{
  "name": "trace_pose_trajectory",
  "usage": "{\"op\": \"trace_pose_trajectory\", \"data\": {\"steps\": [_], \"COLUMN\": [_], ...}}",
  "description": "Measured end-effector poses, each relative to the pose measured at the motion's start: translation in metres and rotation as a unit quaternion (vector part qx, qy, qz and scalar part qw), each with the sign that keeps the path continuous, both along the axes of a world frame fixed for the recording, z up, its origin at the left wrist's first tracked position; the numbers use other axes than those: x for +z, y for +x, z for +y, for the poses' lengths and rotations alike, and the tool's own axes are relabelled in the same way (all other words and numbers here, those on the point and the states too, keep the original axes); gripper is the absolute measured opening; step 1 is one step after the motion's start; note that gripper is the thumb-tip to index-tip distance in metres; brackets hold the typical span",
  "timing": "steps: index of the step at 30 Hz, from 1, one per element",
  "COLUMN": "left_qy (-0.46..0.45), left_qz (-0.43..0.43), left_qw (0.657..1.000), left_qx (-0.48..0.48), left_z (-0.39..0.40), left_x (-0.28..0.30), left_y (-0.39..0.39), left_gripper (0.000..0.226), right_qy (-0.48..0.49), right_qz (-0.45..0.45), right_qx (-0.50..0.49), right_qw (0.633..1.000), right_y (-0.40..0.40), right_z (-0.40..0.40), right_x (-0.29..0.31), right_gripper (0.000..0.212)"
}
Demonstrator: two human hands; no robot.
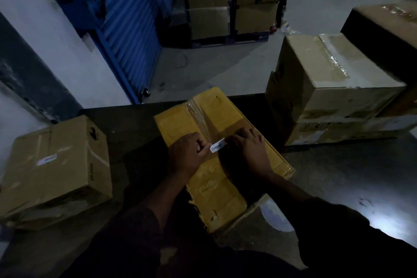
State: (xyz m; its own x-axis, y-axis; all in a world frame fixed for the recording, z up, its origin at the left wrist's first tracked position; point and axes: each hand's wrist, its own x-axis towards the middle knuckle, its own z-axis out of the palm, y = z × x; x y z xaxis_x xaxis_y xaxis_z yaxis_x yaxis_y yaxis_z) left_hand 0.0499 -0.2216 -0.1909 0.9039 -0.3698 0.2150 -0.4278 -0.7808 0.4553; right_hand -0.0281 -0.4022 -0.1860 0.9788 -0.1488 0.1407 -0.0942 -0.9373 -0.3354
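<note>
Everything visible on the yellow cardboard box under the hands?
The yellow-brown cardboard box lies flat on the dark table, angled, closed, clear tape along its centre seam. Its near edge looks torn. The left hand and right hand rest on its top, a small white label between them; the left pinches one end, the right's grip is unclear.
</note>
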Motion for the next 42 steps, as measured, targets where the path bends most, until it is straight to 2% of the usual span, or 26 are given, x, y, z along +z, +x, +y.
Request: {"op": "trace_pose_trajectory", "data": {"steps": [3, 8, 13, 19, 22, 28, 42], "left_qy": [-0.009, -0.012, -0.01, -0.008, -0.003, -0.011, -0.008], "left_qz": [0.001, 0.001, -0.006, -0.007, -0.002, 0.004, -0.007], "left_qw": [1.0, 1.0, 1.0, 1.0, 1.0, 1.0, 1.0], "left_qx": [0.001, 0.01, 0.014, 0.018, 0.016, 0.017, 0.016], "left_z": [-0.001, 0.001, 0.001, 0.001, 0.0, 0.001, 0.0], "left_x": [0.0, -0.004, -0.007, -0.008, -0.006, -0.007, -0.01], "left_y": [0.002, 0.001, 0.004, 0.003, 0.004, 0.003, 0.005], "left_gripper": [0.029, 0.028, 0.027, 0.029, 0.028, 0.028, 0.03], "right_qy": [0.004, -0.02, -0.001, 0.002, -0.014, -0.015, 0.002], "right_qz": [-0.009, -0.025, -0.012, -0.016, -0.014, -0.015, 0.006], "right_qx": [-0.01, -0.02, -0.026, -0.028, -0.037, -0.043, -0.063], "right_qw": [1.0, 0.999, 1.0, 0.999, 0.999, 0.999, 0.998], "right_y": [0.001, 0.005, 0.007, 0.006, 0.008, 0.009, 0.014], "right_z": [-0.005, -0.004, -0.006, -0.002, 0.001, 0.001, 0.004], "right_x": [-0.003, -0.015, -0.017, -0.016, -0.013, -0.011, -0.003], "right_gripper": [0.064, 0.034, 0.04, 0.037, 0.043, 0.034, 0.039]}}
